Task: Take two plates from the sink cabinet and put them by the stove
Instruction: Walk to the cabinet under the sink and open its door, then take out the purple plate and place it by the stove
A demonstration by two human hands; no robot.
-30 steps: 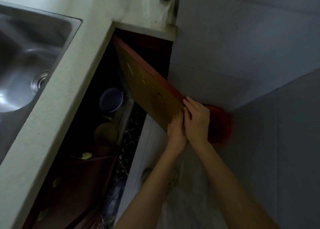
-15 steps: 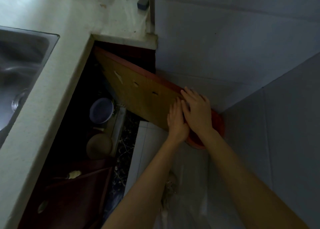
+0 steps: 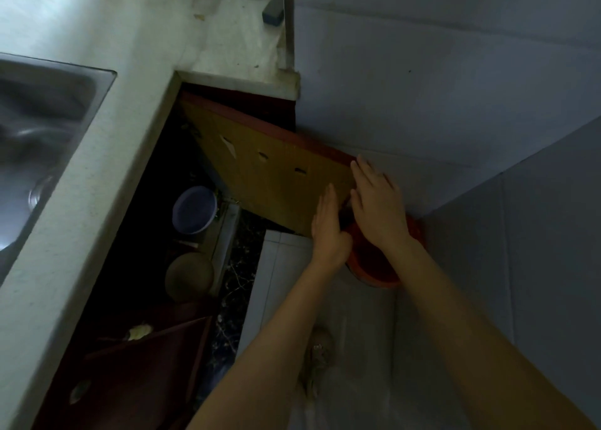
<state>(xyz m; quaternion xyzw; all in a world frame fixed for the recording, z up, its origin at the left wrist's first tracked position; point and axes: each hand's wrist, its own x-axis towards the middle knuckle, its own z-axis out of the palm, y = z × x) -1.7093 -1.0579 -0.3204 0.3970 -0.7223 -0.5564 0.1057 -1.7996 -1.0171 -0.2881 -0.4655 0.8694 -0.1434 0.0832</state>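
The sink cabinet [image 3: 156, 234] stands open below the counter. Its right door [image 3: 276, 176], yellowish inside with a red edge, is swung out toward the tiled wall. My left hand [image 3: 328, 228] lies flat against the door's inner face near its outer end. My right hand [image 3: 377, 208] rests over the door's outer edge, fingers straight and apart. Neither hand holds anything. Inside the dark cabinet I see a round blue dish [image 3: 194, 209] and a round tan dish [image 3: 189, 275] below it; whether they are plates I cannot tell.
A red basin [image 3: 374, 267] sits on the floor behind the door, in the wall corner. The steel sink [image 3: 39, 143] is at the left in the pale counter [image 3: 107, 185]. The cabinet's dark red left door [image 3: 136, 374] hangs open at the bottom.
My fingers have straightened from curling on the door's edge to lying flat on it. The view has shifted right, so less of the sink shows.
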